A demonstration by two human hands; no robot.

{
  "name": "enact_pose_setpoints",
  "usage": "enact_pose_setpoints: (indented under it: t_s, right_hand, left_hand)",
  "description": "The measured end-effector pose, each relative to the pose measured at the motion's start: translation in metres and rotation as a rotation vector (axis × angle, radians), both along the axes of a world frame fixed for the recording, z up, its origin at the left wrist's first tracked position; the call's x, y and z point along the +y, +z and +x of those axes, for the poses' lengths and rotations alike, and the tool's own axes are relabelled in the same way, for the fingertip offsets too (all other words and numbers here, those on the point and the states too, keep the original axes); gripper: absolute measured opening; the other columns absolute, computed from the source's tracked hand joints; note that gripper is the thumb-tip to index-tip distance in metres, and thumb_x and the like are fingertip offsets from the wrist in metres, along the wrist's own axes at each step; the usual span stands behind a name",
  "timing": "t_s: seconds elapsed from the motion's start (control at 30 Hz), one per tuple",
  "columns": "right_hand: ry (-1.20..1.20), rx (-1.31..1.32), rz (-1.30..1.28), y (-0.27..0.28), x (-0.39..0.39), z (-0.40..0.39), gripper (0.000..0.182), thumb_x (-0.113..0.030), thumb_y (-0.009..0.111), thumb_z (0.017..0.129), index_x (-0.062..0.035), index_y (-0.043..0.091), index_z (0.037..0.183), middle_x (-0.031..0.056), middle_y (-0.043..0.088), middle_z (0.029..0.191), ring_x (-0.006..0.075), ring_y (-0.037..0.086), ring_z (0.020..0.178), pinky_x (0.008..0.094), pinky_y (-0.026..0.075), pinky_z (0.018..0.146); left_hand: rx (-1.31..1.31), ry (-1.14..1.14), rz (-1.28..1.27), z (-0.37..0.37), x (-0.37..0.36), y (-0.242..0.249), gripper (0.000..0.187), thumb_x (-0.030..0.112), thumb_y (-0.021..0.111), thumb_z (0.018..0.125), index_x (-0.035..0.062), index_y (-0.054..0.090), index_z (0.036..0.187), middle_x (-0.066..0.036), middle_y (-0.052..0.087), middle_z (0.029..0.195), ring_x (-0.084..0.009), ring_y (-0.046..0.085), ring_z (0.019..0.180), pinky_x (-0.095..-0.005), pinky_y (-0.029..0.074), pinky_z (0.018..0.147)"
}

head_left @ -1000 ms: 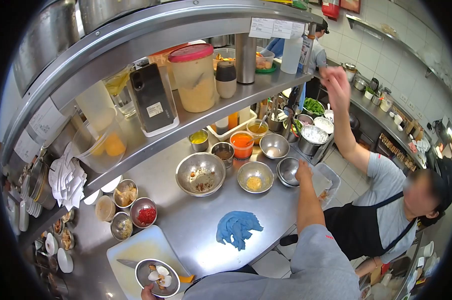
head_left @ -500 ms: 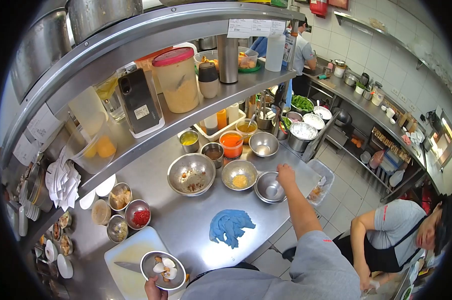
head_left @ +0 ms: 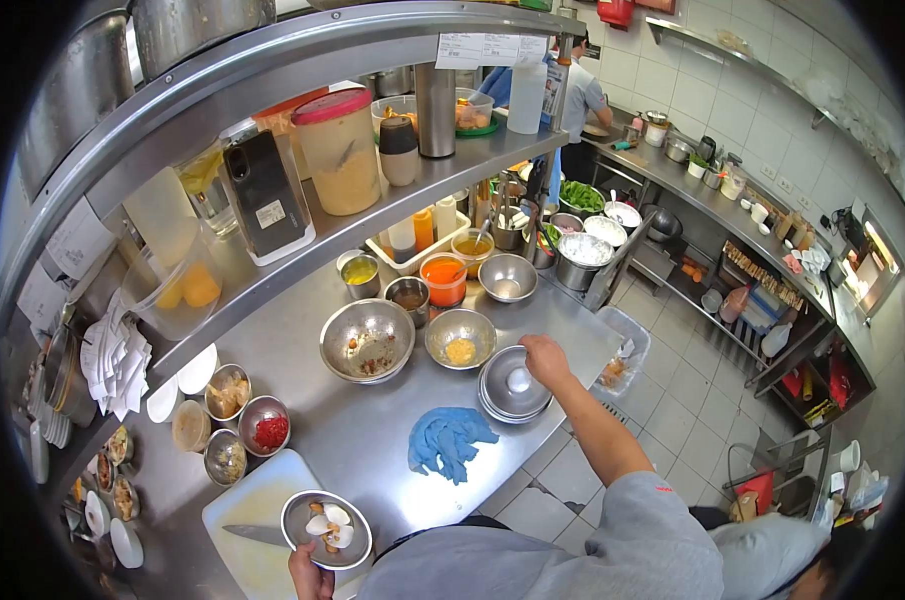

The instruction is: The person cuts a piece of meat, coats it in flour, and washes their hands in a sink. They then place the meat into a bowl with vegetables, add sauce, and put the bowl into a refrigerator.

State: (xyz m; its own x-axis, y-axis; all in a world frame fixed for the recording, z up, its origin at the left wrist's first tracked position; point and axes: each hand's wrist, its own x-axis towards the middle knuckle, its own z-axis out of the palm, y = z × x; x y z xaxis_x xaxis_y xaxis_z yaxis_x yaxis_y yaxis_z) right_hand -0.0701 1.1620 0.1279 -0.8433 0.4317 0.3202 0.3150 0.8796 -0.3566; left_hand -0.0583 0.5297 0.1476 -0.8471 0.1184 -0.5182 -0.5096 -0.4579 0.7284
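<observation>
At the bottom, my left hand (head_left: pixel 311 574) is closed on the rim of a metal bowl (head_left: pixel 327 530). White chunks (head_left: pixel 329 524) and small brown pieces lie inside it. Across the counter, my right hand (head_left: pixel 546 362) pinches the rim of the top bowl (head_left: pixel 516 382) in a small stack of metal bowls (head_left: pixel 513 412). That top bowl looks tilted over the others. A crumpled blue cloth (head_left: pixel 451 443) sits between my hands. Below the held bowl is a white cutting board (head_left: pixel 258 520) with a knife (head_left: pixel 263 533) on it.
Beyond the stack stand a bowl of yellow bits (head_left: pixel 461 340), a larger stained bowl (head_left: pixel 368 341) and a tub of orange sauce (head_left: pixel 444 280). Small ingredient bowls (head_left: pixel 265 426) sit left. A loaded shelf (head_left: pixel 373 205) overhangs the counter. A co-worker (head_left: pixel 773 555) is close on my right.
The top bowl under my right hand has shifted and tilted on its stack. My left hand still holds its bowl. The co-worker on the right has moved lower, and the view has turned slightly.
</observation>
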Motion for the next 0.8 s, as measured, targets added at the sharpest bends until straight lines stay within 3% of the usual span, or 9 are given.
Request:
enact_pose_setpoints:
  t_s: [0.07, 0.2, 0.27, 0.4, 0.47, 0.57, 0.6, 0.77, 0.8]
  right_hand:
    - [0.054, 0.068, 0.047, -0.001, 0.002, -0.001, 0.022, -0.005, 0.055, 0.078, -0.0126, 0.064, 0.097, 0.0096, 0.062, 0.093, 0.0324, 0.059, 0.096, 0.0443, 0.049, 0.081]
    - [0.047, -0.073, -0.132, -0.006, 0.019, -0.004, 0.016, -0.006, 0.063, 0.071, -0.0061, 0.063, 0.087, 0.0153, 0.064, 0.089, 0.0330, 0.060, 0.087, 0.0401, 0.049, 0.076]
    - [0.122, -0.043, -0.332, -0.007, 0.034, 0.000, 0.014, -0.010, 0.066, 0.073, -0.0055, 0.061, 0.085, 0.0131, 0.063, 0.081, 0.0263, 0.060, 0.077, 0.0371, 0.048, 0.070]
    - [-0.187, 0.045, -0.612, 0.005, 0.064, 0.014, 0.016, -0.016, 0.067, 0.076, -0.0052, 0.062, 0.087, 0.0085, 0.064, 0.078, 0.0212, 0.063, 0.076, 0.0360, 0.050, 0.067]
    - [-0.343, 0.195, -1.042, 0.010, 0.075, 0.020, 0.020, -0.019, 0.065, 0.080, -0.0044, 0.062, 0.092, 0.0067, 0.064, 0.078, 0.0210, 0.064, 0.074, 0.0367, 0.053, 0.063]
    - [-0.522, 0.401, -1.314, 0.000, 0.089, 0.028, 0.021, -0.018, 0.063, 0.082, -0.0031, 0.061, 0.097, 0.0077, 0.064, 0.083, 0.0194, 0.065, 0.070, 0.0364, 0.057, 0.061]
    - [-0.555, 0.353, -1.336, -0.024, 0.103, 0.031, 0.028, -0.023, 0.063, 0.085, -0.0011, 0.058, 0.102, 0.0117, 0.064, 0.084, 0.0235, 0.065, 0.071, 0.0346, 0.056, 0.057]
    - [-0.652, 0.521, -1.486, -0.091, 0.095, 0.038, 0.046, -0.042, 0.064, 0.089, 0.0008, 0.058, 0.105, 0.0125, 0.064, 0.090, 0.0227, 0.065, 0.078, 0.0349, 0.054, 0.055]
    - [-0.565, 0.365, -1.463, -0.089, 0.085, 0.038, 0.046, -0.042, 0.065, 0.089, -0.0009, 0.059, 0.107, 0.0115, 0.065, 0.091, 0.0225, 0.065, 0.077, 0.0355, 0.054, 0.055]
  left_hand:
    - [-0.005, -0.016, -0.017, -0.002, 0.001, 0.001, 0.048, 0.013, 0.051, 0.081, -0.0055, 0.046, 0.124, -0.019, 0.056, 0.120, -0.0331, 0.058, 0.110, -0.0459, 0.048, 0.095]
    - [-0.014, -0.009, -0.043, -0.003, 0.005, 0.013, 0.051, 0.015, 0.057, 0.080, -0.0043, 0.048, 0.126, -0.017, 0.057, 0.123, -0.0325, 0.059, 0.110, -0.0455, 0.049, 0.095]
    - [-0.054, 0.002, -0.075, 0.000, 0.003, 0.020, 0.051, 0.015, 0.057, 0.079, -0.0043, 0.048, 0.125, -0.017, 0.057, 0.123, -0.0324, 0.059, 0.111, -0.0454, 0.049, 0.095]
    - [-0.034, 0.055, -0.020, 0.002, 0.000, 0.019, 0.049, 0.015, 0.059, 0.079, -0.0041, 0.049, 0.124, -0.017, 0.057, 0.121, -0.0315, 0.059, 0.110, -0.0448, 0.048, 0.095]
    - [-0.024, 0.082, -0.042, 0.002, -0.007, 0.014, 0.048, 0.015, 0.059, 0.080, -0.0040, 0.050, 0.123, -0.017, 0.058, 0.121, -0.0312, 0.059, 0.109, -0.0443, 0.049, 0.095]
    - [-0.053, 0.088, -0.032, 0.006, -0.007, 0.016, 0.048, 0.015, 0.059, 0.080, -0.0038, 0.050, 0.123, -0.016, 0.058, 0.120, -0.0314, 0.059, 0.109, -0.0442, 0.049, 0.095]
    - [-0.064, 0.089, -0.025, 0.008, -0.003, 0.021, 0.048, 0.016, 0.058, 0.080, -0.0036, 0.049, 0.123, -0.017, 0.058, 0.121, -0.0316, 0.059, 0.109, -0.0446, 0.048, 0.095]
    - [-0.047, 0.081, -0.020, 0.017, -0.005, 0.018, 0.053, 0.017, 0.057, 0.080, -0.0039, 0.046, 0.127, -0.018, 0.055, 0.126, -0.0324, 0.056, 0.114, -0.0457, 0.045, 0.099]
    - [-0.024, 0.053, -0.038, 0.019, -0.007, 0.013, 0.058, 0.020, 0.057, 0.080, -0.0041, 0.043, 0.131, -0.019, 0.053, 0.129, -0.0331, 0.054, 0.117, -0.0463, 0.042, 0.102]
